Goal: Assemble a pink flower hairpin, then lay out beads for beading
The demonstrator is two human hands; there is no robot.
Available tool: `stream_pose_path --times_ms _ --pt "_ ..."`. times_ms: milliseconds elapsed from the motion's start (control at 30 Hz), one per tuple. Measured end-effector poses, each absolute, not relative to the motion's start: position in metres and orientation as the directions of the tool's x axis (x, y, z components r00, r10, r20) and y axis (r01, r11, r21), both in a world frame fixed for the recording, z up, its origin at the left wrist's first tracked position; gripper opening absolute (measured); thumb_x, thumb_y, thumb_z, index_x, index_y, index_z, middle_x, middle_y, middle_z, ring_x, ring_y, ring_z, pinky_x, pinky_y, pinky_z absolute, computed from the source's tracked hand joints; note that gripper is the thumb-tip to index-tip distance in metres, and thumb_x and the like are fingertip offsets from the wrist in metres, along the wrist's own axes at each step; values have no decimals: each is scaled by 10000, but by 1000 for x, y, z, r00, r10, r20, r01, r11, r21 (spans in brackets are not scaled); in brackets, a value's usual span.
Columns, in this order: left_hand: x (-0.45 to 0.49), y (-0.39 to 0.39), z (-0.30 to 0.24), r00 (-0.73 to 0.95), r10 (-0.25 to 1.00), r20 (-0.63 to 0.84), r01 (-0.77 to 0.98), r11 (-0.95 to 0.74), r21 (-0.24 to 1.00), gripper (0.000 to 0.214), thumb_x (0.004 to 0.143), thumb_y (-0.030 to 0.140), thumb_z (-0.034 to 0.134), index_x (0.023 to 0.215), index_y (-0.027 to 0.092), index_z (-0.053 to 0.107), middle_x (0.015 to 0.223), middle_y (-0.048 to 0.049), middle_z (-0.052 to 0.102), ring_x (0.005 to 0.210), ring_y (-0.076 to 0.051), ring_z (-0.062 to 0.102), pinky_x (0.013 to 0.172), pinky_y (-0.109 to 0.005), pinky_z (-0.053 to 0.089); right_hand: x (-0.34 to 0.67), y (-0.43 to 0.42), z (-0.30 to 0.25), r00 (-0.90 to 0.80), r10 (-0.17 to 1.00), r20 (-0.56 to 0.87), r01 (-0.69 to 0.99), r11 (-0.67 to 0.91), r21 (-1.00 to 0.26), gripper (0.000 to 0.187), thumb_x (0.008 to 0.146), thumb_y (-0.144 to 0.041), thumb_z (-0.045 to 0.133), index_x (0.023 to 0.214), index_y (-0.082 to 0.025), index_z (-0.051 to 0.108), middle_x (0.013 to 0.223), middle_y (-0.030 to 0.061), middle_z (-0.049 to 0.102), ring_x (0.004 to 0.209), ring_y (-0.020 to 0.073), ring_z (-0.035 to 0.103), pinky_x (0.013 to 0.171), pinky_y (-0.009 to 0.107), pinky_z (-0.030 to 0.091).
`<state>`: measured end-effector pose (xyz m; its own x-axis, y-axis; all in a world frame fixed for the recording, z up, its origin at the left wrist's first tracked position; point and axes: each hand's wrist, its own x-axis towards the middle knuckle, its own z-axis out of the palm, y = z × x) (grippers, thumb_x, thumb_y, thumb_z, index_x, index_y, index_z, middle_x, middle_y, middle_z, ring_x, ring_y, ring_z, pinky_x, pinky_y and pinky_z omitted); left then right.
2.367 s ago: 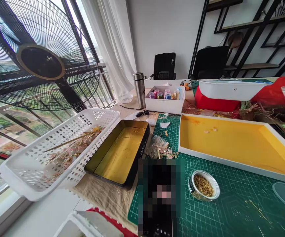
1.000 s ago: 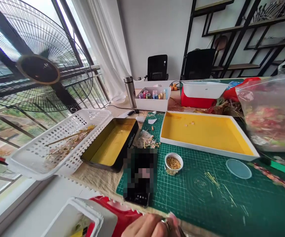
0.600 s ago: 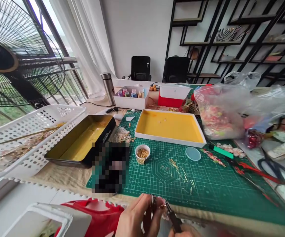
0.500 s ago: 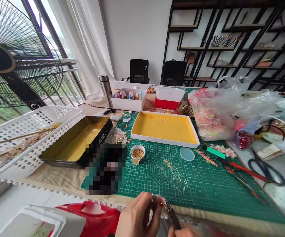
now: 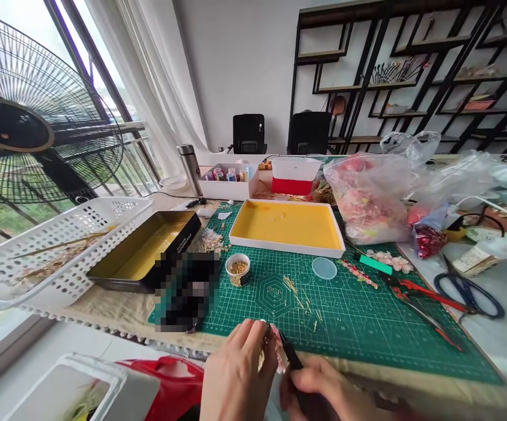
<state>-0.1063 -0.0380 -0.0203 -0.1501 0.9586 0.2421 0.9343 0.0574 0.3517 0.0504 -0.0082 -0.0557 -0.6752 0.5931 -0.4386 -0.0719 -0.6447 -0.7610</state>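
Observation:
Both hands are low at the near table edge. My left hand (image 5: 234,374), with a ring on one finger, pinches a small pink ornament (image 5: 276,351) whose detail I cannot make out. My right hand (image 5: 323,389) is closed around dark-handled pliers (image 5: 292,362), and the tips meet the pink piece. Just beyond them lies the green cutting mat (image 5: 349,316) with loose gold pins (image 5: 297,292). A small tin of gold pins (image 5: 238,269) stands on the mat's left part.
On the mat: a yellow-lined tray (image 5: 286,227), a clear lid (image 5: 324,268), red-handled pliers (image 5: 424,295). Left: a black tin (image 5: 145,251), a white basket (image 5: 51,251), a large fan (image 5: 29,128). Right: plastic bags (image 5: 376,193), scissors (image 5: 468,289). A red bag (image 5: 169,383) lies near my left hand.
The view swung right and tilted down, bringing the bags, scissors and shelves into sight. Both hands rose into the frame, and the right hand with the pliers now shows more fully.

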Motion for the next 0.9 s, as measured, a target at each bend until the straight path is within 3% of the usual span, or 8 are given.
stream_pose_path --times_ms 133,233,333,467,600,767,833,900 --pt "-113 -25 -15 -246 962 115 783 128 608 217 886 292 453 689 224 510 636 39 566 539 -116 506 521 -211 342 44 5 -47 -737 576 -352 -145 -644 -751 298 768 -442 585 711 -151 555 445 -31 499 426 101 491 475 213 368" --pt "-115 -16 -12 -304 953 -2 556 180 811 242 856 388 464 727 216 573 678 10 620 584 -134 512 522 -217 345 42 21 -40 -817 488 -308 -92 -637 -765 289 759 -422 575 725 -135 569 438 -26 513 357 108 493 398 207 370" --pt "-115 -18 -19 -307 948 -88 362 202 910 276 820 436 498 798 197 633 776 -27 684 664 -159 561 572 -228 381 41 29 -41 -833 452 -319 -17 -597 -802 295 762 -406 585 735 -112 589 456 -10 544 330 107 499 349 192 355" --pt "-117 -33 -33 -355 926 -130 303 246 921 276 814 448 529 797 192 631 722 -19 670 649 -164 559 596 -237 397 38 21 -47 -821 438 -365 76 -552 -831 255 811 -370 548 784 -119 582 478 -20 560 332 83 493 361 168 346" --pt "-119 -47 -38 -463 877 -125 483 368 795 229 845 388 496 819 213 641 681 -7 666 589 -165 559 561 -247 370 29 9 -54 -827 409 -386 113 -550 -827 257 822 -337 505 815 -101 605 486 -25 554 352 79 495 372 168 340" --pt "-119 -56 -42 -523 852 21 625 366 690 162 846 279 488 763 230 618 676 21 654 577 -144 541 586 -245 363 18 -1 -57 -789 414 -453 194 -533 -824 285 830 -394 507 836 -117 572 506 -34 548 412 89 523 412 182 342" --pt "-121 -59 -47 -531 847 -17 564 369 738 164 838 294 501 748 228 621 639 24 638 574 -143 539 577 -239 368 19 -5 -57 -735 453 -505 273 -484 -831 277 853 -406 501 852 -133 544 534 -35 562 433 87 522 437 190 356" --pt "-124 -62 -54 -503 853 -141 380 365 850 188 825 355 521 754 213 620 627 16 624 549 -137 518 504 -216 369 21 -7 -59 -693 482 -536 339 -438 -832 261 873 -402 490 853 -145 533 566 -33 573 452 87 524 459 198 369"
